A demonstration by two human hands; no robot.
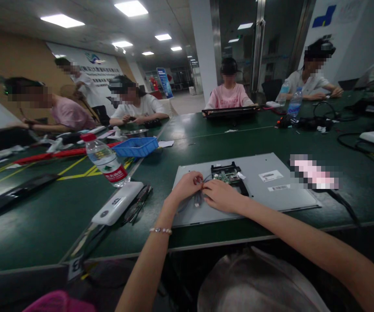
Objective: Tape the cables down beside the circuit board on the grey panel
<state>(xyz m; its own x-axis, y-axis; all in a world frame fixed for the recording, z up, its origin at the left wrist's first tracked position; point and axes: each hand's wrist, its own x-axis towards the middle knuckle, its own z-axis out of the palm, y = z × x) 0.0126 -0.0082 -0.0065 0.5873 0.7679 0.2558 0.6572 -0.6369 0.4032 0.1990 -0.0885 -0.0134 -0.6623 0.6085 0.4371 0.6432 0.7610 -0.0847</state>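
A flat grey metal panel [271,190] lies on the green table before me, with white labels on its right part. Near its top middle sits a green circuit board [228,177] in a black frame. My left hand [189,185] is over the panel's left part, its fingers curled together at a thin grey cable [197,200]. Beside it, my right hand [221,196] has its fingers bent and pressed to the same cable. The fingertips of both hands nearly meet. A loop of the cable hangs below them on the panel.
Left of the panel are a white power bank [118,203], glasses [137,204], a water bottle [105,160] and a blue tray [137,147]. A pixelated pink item [315,172] with a black cable lies at right. Several people sit around the table [187,143].
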